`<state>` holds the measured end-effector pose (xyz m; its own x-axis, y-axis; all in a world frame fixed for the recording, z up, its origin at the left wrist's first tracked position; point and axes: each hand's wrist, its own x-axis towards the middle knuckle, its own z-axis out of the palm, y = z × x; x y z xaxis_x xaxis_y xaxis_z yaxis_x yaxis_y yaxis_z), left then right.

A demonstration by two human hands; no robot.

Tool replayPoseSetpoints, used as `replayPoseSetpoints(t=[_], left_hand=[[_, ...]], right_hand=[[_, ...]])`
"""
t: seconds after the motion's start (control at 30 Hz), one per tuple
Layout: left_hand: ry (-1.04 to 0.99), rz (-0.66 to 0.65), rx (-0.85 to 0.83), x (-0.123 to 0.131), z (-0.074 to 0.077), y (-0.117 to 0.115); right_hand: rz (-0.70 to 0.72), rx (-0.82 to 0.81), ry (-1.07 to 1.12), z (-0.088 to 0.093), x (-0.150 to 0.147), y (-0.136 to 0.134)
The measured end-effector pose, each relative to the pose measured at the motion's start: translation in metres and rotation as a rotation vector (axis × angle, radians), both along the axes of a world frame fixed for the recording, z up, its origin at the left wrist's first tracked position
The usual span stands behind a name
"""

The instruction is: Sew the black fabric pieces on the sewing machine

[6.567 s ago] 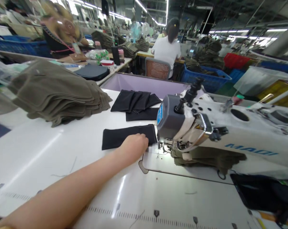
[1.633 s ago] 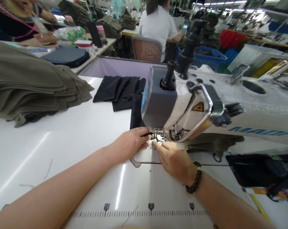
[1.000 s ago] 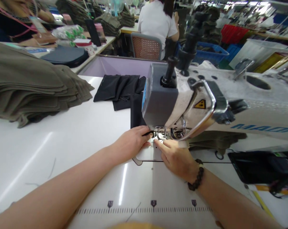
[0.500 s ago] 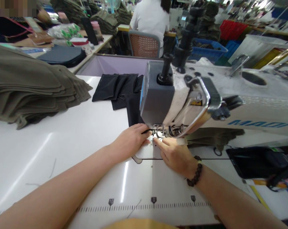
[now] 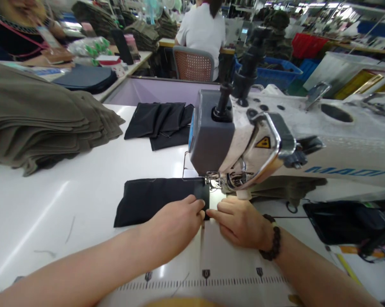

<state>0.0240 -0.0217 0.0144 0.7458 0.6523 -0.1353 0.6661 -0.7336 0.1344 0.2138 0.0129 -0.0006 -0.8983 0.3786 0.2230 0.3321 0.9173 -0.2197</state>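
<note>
A black fabric piece with a stitched upper edge lies sideways on the white machine table. Its upper right corner is at the presser foot of the sewing machine. My left hand rests over the fabric's lower right part, thumb and fingers closed on its edge. My right hand, a dark beaded bracelet at the wrist, lies on the table just right of it. Its index finger points left and touches the fabric's right edge, while nothing shows in its grasp.
Several black pieces lie overlapped behind. At left rises a stack of olive-brown fabric; more olive fabric lies under the machine arm. A black tray is at right. A person in white sits ahead.
The black fabric piece has turned from pointing away behind the machine head to lying out leftward. Both hands have moved nearer to me, away from the presser foot.
</note>
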Motion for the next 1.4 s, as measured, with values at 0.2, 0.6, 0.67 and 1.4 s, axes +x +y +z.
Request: replayPoseSetpoints(t=[0.2, 0.6, 0.67, 1.4], left_hand=[[-0.087, 0.085, -0.027, -0.004, 0.002, -0.006], [-0.035, 0.067, -0.017, -0.004, -0.001, 0.01], [0.007, 0.053, -0.011, -0.005, 0.002, 0.013], [-0.175, 0.102, 0.182, -0.014, -0.008, 0.043]], right_hand=[[0.067, 0.018, 0.004, 0.0, -0.001, -0.003], [-0.127, 0.05, -0.068, 0.002, -0.005, -0.003], [-0.168, 0.039, -0.083, 0.001, -0.006, -0.002], [-0.346, -0.038, -0.14, -0.004, -0.015, 0.002]])
